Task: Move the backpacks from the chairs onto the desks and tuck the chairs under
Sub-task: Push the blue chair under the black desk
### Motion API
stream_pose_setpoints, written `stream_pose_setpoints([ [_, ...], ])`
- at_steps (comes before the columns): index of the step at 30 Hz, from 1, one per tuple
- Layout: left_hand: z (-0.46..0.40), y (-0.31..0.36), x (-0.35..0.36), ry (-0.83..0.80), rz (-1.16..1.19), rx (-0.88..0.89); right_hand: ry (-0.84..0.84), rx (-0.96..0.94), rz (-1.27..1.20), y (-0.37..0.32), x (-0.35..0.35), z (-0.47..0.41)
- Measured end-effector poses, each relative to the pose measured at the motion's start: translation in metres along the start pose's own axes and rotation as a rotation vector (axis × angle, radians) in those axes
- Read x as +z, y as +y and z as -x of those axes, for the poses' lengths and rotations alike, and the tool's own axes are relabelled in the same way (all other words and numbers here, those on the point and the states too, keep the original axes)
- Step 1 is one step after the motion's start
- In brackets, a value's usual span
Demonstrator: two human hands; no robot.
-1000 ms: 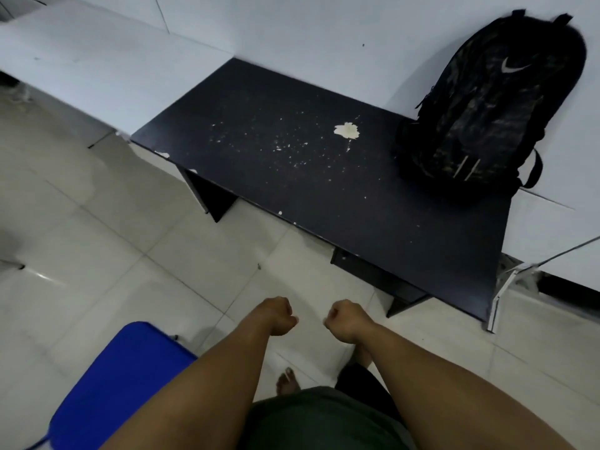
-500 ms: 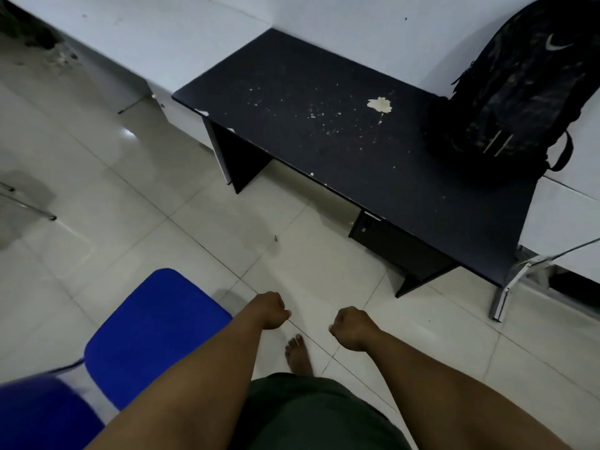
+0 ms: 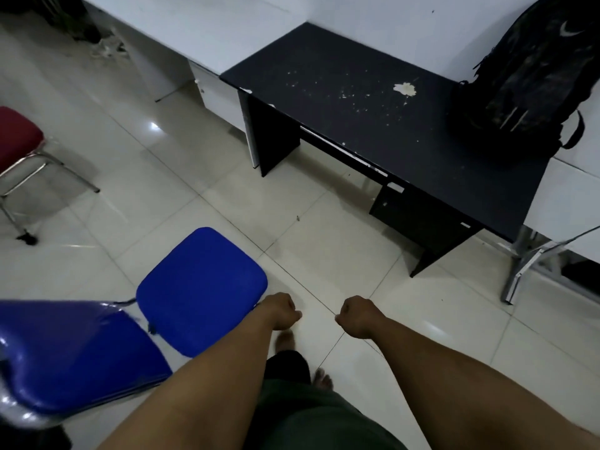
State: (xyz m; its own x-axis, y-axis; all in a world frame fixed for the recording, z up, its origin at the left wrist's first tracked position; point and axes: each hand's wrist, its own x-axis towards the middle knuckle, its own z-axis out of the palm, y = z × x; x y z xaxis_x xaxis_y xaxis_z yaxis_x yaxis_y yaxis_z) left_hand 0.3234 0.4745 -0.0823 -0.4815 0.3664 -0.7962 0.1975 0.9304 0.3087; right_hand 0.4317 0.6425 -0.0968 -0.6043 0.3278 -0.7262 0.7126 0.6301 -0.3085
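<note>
A black backpack [image 3: 532,82] with a white logo stands upright on the right end of the black desk [image 3: 373,105], leaning on the white wall. A blue chair [image 3: 201,289] with its blue backrest [image 3: 71,358] stands on the floor at lower left, seat bare, well out from the desk. My left hand [image 3: 282,311] is a closed fist just right of the seat's near corner, holding nothing. My right hand [image 3: 357,316] is also a fist over the floor, holding nothing.
A red-seated chair with chrome legs [image 3: 19,141] stands at the far left. A white desk [image 3: 181,30] adjoins the black one on the left, another white desk [image 3: 571,203] with a metal leg on the right. My bare feet are on the pale tiled floor [image 3: 162,177].
The view has drawn back and swung left from the desk. The blue chair has come fully into sight and the red chair has appeared. Both fists stay closed.
</note>
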Motion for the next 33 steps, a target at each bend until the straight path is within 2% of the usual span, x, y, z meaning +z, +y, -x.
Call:
stream_pose_setpoints([
  [7, 0.029, -0.057, -0.001, 0.066, 0.033, -0.046, 0.0, -0.02, 0.042, -0.042, 0.033, 0.027],
  [8, 0.039, -0.084, -0.008, 0.078, 0.026, -0.029, 0.005, -0.018, 0.037, -0.064, 0.051, 0.031],
  [12, 0.044, -0.103, -0.014, 0.106, 0.066, 0.02, 0.029, 0.009, 0.004, -0.081, 0.068, 0.039],
  [13, 0.054, -0.138, -0.023, 0.089, 0.046, 0.041, 0.022, 0.023, -0.028, -0.111, 0.095, 0.043],
  [17, 0.063, -0.189, -0.038, 0.08, 0.002, 0.083, 0.007, 0.033, -0.065, -0.154, 0.139, 0.055],
  [24, 0.09, -0.287, -0.059, 0.083, -0.038, 0.073, 0.015, -0.057, -0.116, -0.248, 0.2, 0.079],
  [33, 0.113, -0.35, -0.049, 0.188, 0.032, 0.1, 0.038, -0.085, -0.036, -0.289, 0.233, 0.096],
])
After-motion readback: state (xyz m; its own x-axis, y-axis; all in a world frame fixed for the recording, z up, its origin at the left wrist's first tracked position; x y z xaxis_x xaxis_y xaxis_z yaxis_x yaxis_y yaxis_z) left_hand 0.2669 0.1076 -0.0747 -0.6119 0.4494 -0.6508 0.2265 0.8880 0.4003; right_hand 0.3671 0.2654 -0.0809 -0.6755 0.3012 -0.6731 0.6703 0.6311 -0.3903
